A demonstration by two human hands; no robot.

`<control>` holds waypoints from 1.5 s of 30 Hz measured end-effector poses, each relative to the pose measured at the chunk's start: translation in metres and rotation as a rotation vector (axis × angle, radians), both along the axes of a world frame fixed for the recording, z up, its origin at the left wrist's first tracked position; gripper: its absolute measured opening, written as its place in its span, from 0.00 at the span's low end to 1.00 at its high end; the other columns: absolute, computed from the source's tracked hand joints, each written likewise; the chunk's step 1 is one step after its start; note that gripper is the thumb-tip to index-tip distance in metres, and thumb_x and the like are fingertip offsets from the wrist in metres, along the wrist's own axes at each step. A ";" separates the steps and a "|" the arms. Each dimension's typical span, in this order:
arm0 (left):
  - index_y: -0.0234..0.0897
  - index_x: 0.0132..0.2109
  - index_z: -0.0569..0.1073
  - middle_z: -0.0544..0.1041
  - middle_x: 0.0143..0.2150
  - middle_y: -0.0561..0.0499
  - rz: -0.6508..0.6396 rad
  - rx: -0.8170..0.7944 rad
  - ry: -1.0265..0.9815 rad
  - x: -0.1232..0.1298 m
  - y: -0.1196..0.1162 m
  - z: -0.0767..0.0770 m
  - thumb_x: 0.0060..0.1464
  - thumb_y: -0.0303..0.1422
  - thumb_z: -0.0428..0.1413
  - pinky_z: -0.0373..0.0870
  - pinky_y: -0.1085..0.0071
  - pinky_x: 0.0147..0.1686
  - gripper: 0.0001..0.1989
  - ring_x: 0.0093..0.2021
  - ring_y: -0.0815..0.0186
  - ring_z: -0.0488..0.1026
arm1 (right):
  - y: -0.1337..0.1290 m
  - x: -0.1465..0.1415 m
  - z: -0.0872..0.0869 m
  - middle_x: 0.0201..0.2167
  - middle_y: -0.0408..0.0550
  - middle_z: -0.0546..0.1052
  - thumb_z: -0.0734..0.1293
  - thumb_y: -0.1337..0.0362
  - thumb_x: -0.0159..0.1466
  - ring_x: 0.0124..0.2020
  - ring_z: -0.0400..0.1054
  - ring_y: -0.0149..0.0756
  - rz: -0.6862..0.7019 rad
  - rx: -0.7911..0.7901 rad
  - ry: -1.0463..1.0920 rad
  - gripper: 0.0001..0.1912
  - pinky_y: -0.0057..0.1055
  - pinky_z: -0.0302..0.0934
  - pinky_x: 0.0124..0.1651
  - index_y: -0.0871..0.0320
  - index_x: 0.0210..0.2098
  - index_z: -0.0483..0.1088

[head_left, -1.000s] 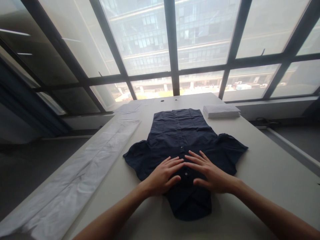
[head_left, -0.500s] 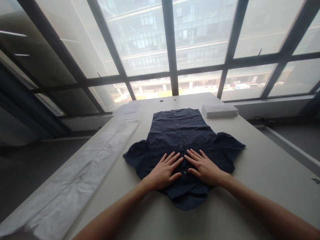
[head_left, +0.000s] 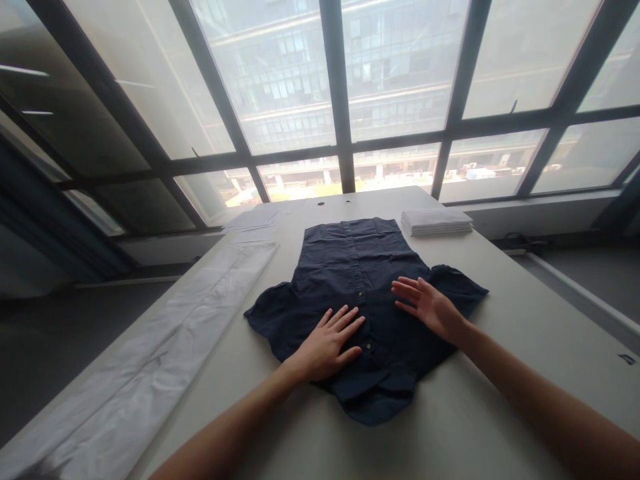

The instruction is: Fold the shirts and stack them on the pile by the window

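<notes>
A dark navy short-sleeved shirt (head_left: 345,267) lies spread out on the white table (head_left: 520,340), its button strip facing up and its collar end toward me. My left hand (head_left: 330,343) rests flat on the shirt, left of the buttons, fingers spread. Over the right half of the shirt, near its right sleeve, is my right hand (head_left: 430,308). It looks raised off the fabric, tilted on its side with fingers extended, and holds nothing.
Along the table's left edge lies a long white cloth or sheet in clear wrapping (head_left: 165,347), with flat white sheets (head_left: 250,223) beyond it. A stack of folded white cloth (head_left: 436,223) sits at the back right. Tall windows (head_left: 280,80) stand behind the table.
My right hand has lifted off the middle of the shirt and moved right and away from me, turning on its side. My left hand stays in place on the shirt.
</notes>
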State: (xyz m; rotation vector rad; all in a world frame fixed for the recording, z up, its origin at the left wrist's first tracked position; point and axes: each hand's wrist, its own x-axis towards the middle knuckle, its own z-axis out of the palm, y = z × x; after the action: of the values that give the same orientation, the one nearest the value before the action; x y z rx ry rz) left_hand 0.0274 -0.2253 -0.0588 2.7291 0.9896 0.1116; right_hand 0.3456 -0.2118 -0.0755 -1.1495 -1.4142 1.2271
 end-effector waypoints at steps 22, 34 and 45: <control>0.54 0.75 0.47 0.45 0.77 0.55 0.010 -0.004 0.012 0.000 0.001 -0.003 0.69 0.51 0.45 0.38 0.49 0.72 0.33 0.76 0.55 0.41 | -0.001 0.020 0.022 0.62 0.57 0.72 0.47 0.44 0.73 0.64 0.66 0.47 0.068 -0.316 0.946 0.33 0.50 0.60 0.66 0.57 0.57 0.71; 0.40 0.61 0.73 0.72 0.64 0.43 0.303 -0.563 -0.826 -0.018 0.030 0.002 0.65 0.44 0.55 0.59 0.51 0.67 0.22 0.65 0.50 0.67 | 0.005 0.006 -0.006 0.58 0.65 0.74 0.49 0.49 0.75 0.61 0.69 0.48 0.023 -0.511 0.893 0.29 0.49 0.62 0.64 0.64 0.57 0.68; 0.27 0.54 0.73 0.78 0.52 0.33 0.766 -1.297 -1.569 -0.145 0.108 0.006 0.67 0.28 0.45 0.80 0.58 0.45 0.17 0.52 0.53 0.79 | 0.005 0.005 -0.006 0.57 0.66 0.75 0.49 0.50 0.75 0.60 0.70 0.48 -0.002 -0.524 0.898 0.29 0.50 0.65 0.62 0.64 0.58 0.67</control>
State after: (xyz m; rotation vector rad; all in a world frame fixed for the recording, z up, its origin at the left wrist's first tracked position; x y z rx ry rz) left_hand -0.1172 -0.1175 -0.0531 0.5269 0.8584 1.0308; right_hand 0.3503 -0.2063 -0.0815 -0.7302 -0.4245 1.8537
